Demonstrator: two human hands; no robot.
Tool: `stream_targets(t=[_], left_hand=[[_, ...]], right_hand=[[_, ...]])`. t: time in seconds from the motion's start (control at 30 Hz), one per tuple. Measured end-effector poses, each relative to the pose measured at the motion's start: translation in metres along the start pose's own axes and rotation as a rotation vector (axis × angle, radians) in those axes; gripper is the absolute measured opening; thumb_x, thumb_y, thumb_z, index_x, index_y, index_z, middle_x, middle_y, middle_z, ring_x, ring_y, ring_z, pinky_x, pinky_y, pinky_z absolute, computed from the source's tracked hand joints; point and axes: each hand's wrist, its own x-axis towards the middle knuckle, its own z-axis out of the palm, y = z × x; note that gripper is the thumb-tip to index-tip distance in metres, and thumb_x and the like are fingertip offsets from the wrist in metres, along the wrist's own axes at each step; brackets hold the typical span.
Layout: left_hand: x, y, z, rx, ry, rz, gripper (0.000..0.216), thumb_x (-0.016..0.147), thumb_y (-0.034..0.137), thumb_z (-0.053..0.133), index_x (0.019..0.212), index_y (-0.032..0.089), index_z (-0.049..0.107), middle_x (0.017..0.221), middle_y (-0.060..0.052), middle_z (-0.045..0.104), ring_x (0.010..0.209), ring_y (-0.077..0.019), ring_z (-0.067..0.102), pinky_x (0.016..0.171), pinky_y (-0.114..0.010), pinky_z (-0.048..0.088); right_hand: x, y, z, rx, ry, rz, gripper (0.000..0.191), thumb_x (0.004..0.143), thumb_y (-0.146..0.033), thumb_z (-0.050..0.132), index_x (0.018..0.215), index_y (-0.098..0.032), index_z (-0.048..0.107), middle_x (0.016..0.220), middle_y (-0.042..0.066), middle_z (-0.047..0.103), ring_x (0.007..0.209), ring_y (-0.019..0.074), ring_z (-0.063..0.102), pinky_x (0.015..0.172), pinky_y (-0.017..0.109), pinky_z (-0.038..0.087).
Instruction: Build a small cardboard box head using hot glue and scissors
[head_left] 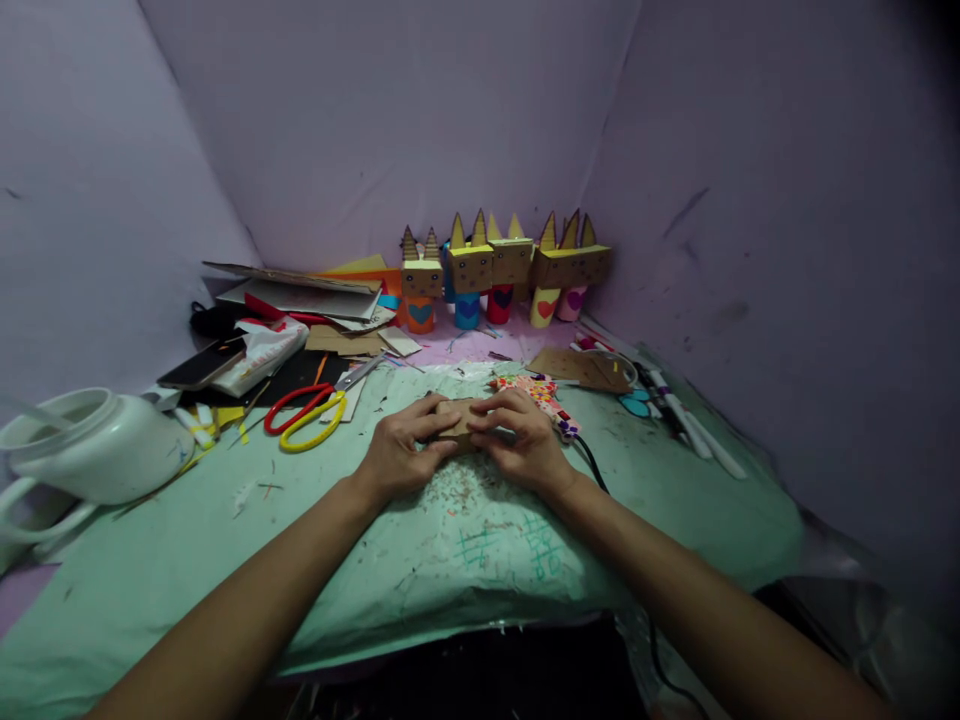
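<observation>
Between both hands, just above the middle of the green-covered table, is a small brown cardboard box. My left hand grips its left side, thumb at the near edge and fingers on top. My right hand pinches its right side with bent fingers. Fingers hide much of the box's ends. Right behind my right hand lies a glue gun wrapped in colourful patterned covering, its black cord running toward the front. Small brown scraps litter the cover below the hands.
Cardboard figures with pointed ears stand along the back wall. Red-and-yellow scissors lie left, before stacked cardboard and paper. A white teapot-like pot stands far left. Markers and a cardboard piece lie right.
</observation>
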Motion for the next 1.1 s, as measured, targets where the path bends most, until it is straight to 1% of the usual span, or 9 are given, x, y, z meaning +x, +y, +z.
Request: stream_targets(t=[0.13, 0.27, 0.4, 0.6, 0.77, 0.87, 1.1], left_hand=[[0.001, 0.004, 0.0, -0.033, -0.019, -0.025, 0.034, 0.071, 0.015, 0.066, 0.104, 0.02, 0.072, 0.107, -0.008, 0.069, 0.086, -0.0191, 0.068, 0.07, -0.028, 0.057], [0.002, 0.008, 0.001, -0.045, 0.002, -0.056, 0.029, 0.071, 0.016, 0.068, 0.099, 0.017, 0.073, 0.102, -0.009, 0.069, 0.083, -0.0187, 0.067, 0.067, -0.027, 0.056], [0.003, 0.009, 0.003, -0.052, 0.032, -0.11, 0.028, 0.069, 0.017, 0.069, 0.096, 0.018, 0.074, 0.104, -0.009, 0.068, 0.085, -0.0195, 0.067, 0.064, -0.026, 0.055], [0.002, 0.01, 0.004, -0.044, 0.02, -0.096, 0.024, 0.071, 0.018, 0.067, 0.094, 0.02, 0.075, 0.103, -0.007, 0.07, 0.09, -0.0198, 0.067, 0.068, -0.025, 0.055], [0.002, 0.012, 0.004, 0.007, 0.027, -0.143, 0.026, 0.071, 0.017, 0.067, 0.095, 0.02, 0.075, 0.103, -0.008, 0.071, 0.093, -0.0225, 0.068, 0.071, -0.028, 0.056], [0.002, 0.012, 0.004, 0.013, 0.027, -0.145, 0.026, 0.07, 0.016, 0.067, 0.094, 0.02, 0.075, 0.103, -0.008, 0.072, 0.094, -0.0236, 0.068, 0.072, -0.029, 0.056], [0.003, 0.012, 0.003, -0.026, 0.03, -0.111, 0.024, 0.07, 0.016, 0.067, 0.092, 0.021, 0.075, 0.098, -0.006, 0.072, 0.091, -0.0218, 0.068, 0.072, -0.028, 0.056]], right_hand=[[0.001, -0.002, 0.0, 0.001, 0.007, 0.009, 0.01, 0.074, -0.013, 0.068, 0.075, -0.023, 0.064, 0.086, 0.006, 0.069, 0.08, 0.0221, 0.062, 0.074, 0.041, 0.049], [0.002, -0.005, 0.002, -0.006, 0.005, 0.047, 0.012, 0.07, -0.012, 0.067, 0.072, -0.023, 0.063, 0.085, 0.005, 0.068, 0.081, 0.0222, 0.062, 0.076, 0.041, 0.048], [0.002, -0.008, 0.003, -0.014, 0.01, 0.075, 0.013, 0.067, -0.011, 0.065, 0.07, -0.023, 0.061, 0.084, 0.004, 0.067, 0.081, 0.0227, 0.061, 0.077, 0.041, 0.047], [0.002, -0.01, 0.003, -0.048, -0.013, 0.051, 0.016, 0.066, -0.009, 0.064, 0.073, -0.023, 0.058, 0.084, 0.005, 0.065, 0.082, 0.0229, 0.058, 0.076, 0.04, 0.046], [0.003, -0.011, 0.004, -0.083, -0.033, 0.049, 0.015, 0.067, -0.011, 0.064, 0.073, -0.023, 0.057, 0.083, 0.004, 0.064, 0.082, 0.0232, 0.057, 0.075, 0.04, 0.045], [0.002, -0.01, 0.004, -0.082, -0.029, 0.046, 0.014, 0.068, -0.012, 0.064, 0.072, -0.023, 0.057, 0.084, 0.004, 0.064, 0.082, 0.023, 0.057, 0.075, 0.04, 0.045], [0.002, -0.01, 0.004, -0.083, -0.03, 0.047, 0.014, 0.068, -0.011, 0.064, 0.072, -0.023, 0.057, 0.085, 0.004, 0.064, 0.082, 0.0229, 0.056, 0.075, 0.04, 0.045]])
